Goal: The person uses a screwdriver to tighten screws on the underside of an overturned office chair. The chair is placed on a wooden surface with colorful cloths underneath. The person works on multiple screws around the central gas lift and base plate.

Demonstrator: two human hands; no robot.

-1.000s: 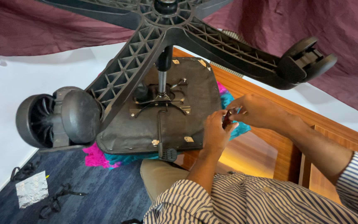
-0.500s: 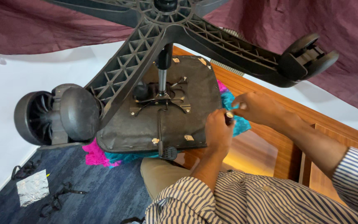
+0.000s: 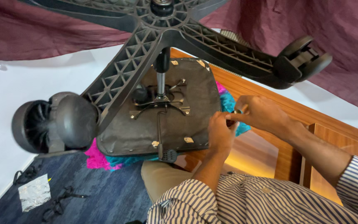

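An office chair lies upside down, its black seat underside [image 3: 146, 132] facing me and the star base [image 3: 154, 25] with casters overhead. Both my hands meet at the seat's right edge. My left hand [image 3: 220, 135] rests against that edge, its fingers curled round a small dark part [image 3: 231, 121]. My right hand [image 3: 260, 113] comes in from the right and pinches the same part from above; a bit of metal shows at its fingertips. What the part is stays mostly hidden by my fingers.
The seat rests on a wooden desk [image 3: 295, 112] over pink and teal cloth [image 3: 98, 157]. A large caster [image 3: 52, 124] hangs at the left, another [image 3: 305, 58] at the upper right. Foil [image 3: 34, 193] and black straps [image 3: 59, 201] lie on the blue carpet.
My right hand has closed in over my left, and the two now pinch the small part tightly together. The chair has not moved.
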